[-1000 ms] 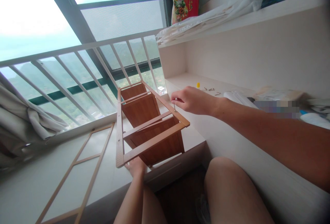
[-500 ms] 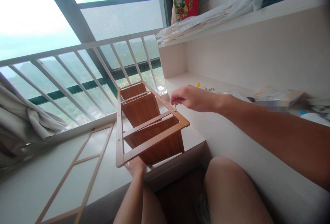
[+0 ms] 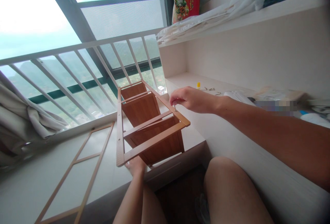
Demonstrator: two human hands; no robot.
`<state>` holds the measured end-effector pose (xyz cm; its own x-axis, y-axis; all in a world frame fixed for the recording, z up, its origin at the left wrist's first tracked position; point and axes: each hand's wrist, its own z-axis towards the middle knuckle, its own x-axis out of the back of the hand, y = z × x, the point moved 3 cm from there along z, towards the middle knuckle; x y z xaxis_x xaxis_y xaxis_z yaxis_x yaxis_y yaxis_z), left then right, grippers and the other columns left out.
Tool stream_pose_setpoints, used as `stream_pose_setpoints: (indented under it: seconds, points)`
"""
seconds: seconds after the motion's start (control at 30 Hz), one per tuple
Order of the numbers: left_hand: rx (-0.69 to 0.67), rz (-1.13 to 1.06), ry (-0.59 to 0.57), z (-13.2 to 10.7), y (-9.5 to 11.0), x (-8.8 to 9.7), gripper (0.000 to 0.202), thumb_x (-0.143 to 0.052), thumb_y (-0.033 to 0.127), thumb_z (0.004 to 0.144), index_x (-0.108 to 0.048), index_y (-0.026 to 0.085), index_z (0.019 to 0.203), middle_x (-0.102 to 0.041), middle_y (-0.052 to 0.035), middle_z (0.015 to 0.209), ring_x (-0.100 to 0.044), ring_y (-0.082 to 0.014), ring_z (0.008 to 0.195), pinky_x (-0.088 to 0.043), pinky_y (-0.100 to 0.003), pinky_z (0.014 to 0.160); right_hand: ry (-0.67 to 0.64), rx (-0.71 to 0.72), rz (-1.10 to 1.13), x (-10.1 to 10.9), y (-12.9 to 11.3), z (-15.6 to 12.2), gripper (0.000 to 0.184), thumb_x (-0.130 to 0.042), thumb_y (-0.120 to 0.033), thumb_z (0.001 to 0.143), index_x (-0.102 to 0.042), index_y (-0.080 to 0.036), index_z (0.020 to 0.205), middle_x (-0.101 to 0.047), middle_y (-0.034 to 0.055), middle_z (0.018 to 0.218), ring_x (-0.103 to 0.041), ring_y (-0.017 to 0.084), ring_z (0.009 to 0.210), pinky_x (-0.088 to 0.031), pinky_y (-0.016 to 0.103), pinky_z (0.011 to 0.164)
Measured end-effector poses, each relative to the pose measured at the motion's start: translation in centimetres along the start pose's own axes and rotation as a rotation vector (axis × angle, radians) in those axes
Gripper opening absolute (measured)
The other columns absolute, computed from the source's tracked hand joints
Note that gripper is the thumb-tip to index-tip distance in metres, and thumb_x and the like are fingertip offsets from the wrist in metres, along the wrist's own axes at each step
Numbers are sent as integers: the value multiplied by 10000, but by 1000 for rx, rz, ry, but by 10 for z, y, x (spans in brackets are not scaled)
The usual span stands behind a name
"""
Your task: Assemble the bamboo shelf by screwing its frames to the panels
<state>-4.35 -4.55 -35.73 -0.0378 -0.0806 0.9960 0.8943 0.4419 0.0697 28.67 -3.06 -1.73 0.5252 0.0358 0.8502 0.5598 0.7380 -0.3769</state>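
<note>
A wooden shelf rack (image 3: 152, 145) with brown shelf boards stands tilted on the white ledge, its open side frame facing up. My right hand (image 3: 182, 97) is closed in a pinch on a thin metal hex key (image 3: 175, 107); most of the tool is hidden by the fingers. Its tip meets the rack's right rail at a bolt hole near the close corner. Below the rack's near left corner, my left hand (image 3: 136, 165) grips the wood from beneath, its fingers partly hidden behind the frame.
A second wooden frame (image 3: 87, 160) lies flat on the ledge (image 3: 108, 179) at left. Small screws (image 3: 211, 89) and a yellow-capped item (image 3: 198, 85) lie on the right shelf (image 3: 177, 76). A white railing (image 3: 74, 49) runs before the window; a grey curtain (image 3: 31, 117) hangs left.
My right hand has shifted very slightly while turning at the bolt hole. The rack and my left hand stay practically where they were.
</note>
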Motion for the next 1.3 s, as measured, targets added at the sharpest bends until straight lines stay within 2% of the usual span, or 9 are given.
stream_pose_setpoints:
  seconds: [0.17, 0.3, 0.47, 0.57, 0.67, 0.83, 1.07, 1.2, 1.3]
  points:
    - [-3, 0, 10, 0, 0, -1, 463, -396, 207, 912, -577, 145, 1334, -542, -177, 1428, -438, -338, 1352, -304, -573, 1111, 18, -6, 49, -2, 4, 1, 229, -491, -153, 903, -718, -171, 921, -733, 63, 912, -639, 179, 850, -473, 309, 773]
    - [-2, -21, 13, 0, 0, -1, 460, -359, 188, 933, -574, 179, 1339, -548, -161, 1428, -461, -317, 1335, -303, -570, 1110, 49, -40, -3, -1, 4, 1, 205, -511, -200, 913, -712, -164, 891, -733, 67, 888, -630, 170, 802, -443, 287, 727]
    - [-3, 1, -16, 0, -1, -2, 428, -480, 223, 891, -605, 204, 1300, -551, -154, 1427, -445, -326, 1348, -289, -572, 1118, 66, -142, -86, -3, -2, -1, 260, -501, -286, 940, -693, -159, 819, -665, 32, 661, -535, 131, 571, -357, 274, 585]
    - [-3, 16, -19, 1, -1, -3, 453, -529, 253, 866, -596, 198, 1310, -527, -162, 1448, -427, -334, 1364, -302, -563, 1113, 97, -165, -114, -5, -5, -1, 295, -488, -279, 941, -655, -158, 729, -624, 23, 605, -497, 120, 533, -332, 277, 562]
    - [-2, 2, -3, 1, -1, -3, 471, -479, 239, 892, -563, 182, 1352, -510, -169, 1462, -428, -329, 1366, -308, -561, 1111, 134, -138, -136, -5, -6, 0, 324, -488, -273, 940, -623, -160, 668, -609, 26, 610, -491, 122, 551, -327, 280, 563]
    - [-4, -14, 10, 0, -1, -1, 450, -353, 180, 937, -603, 171, 1311, -543, -179, 1425, -460, -328, 1339, -311, -575, 1104, 156, -137, -101, 2, -5, 0, 272, -493, -266, 934, -690, -163, 777, -644, 25, 668, -537, 137, 616, -350, 279, 600]
    - [-7, 5, -4, 0, -1, -1, 456, -352, 186, 932, -602, 153, 1312, -560, -187, 1397, -465, -332, 1332, -309, -566, 1104, 79, -132, 20, 4, -3, 0, 226, -490, -165, 870, -702, -168, 792, -717, 37, 820, -623, 147, 742, -428, 258, 675]
    - [-7, 16, -3, 0, 0, 0, 454, -367, 190, 929, -590, 154, 1322, -547, -186, 1411, -477, -330, 1317, -316, -561, 1100, 48, -107, 46, 0, -1, 0, 226, -480, -126, 853, -701, -162, 821, -720, 44, 831, -635, 151, 762, -452, 259, 694]
    - [6, 28, 0, 0, 1, 0, 476, -447, 217, 900, -559, 160, 1358, -525, -185, 1435, -472, -335, 1321, -322, -551, 1099, 48, -92, 38, 0, 0, 1, 218, -490, -120, 851, -701, -164, 820, -719, 44, 830, -634, 153, 764, -453, 261, 695]
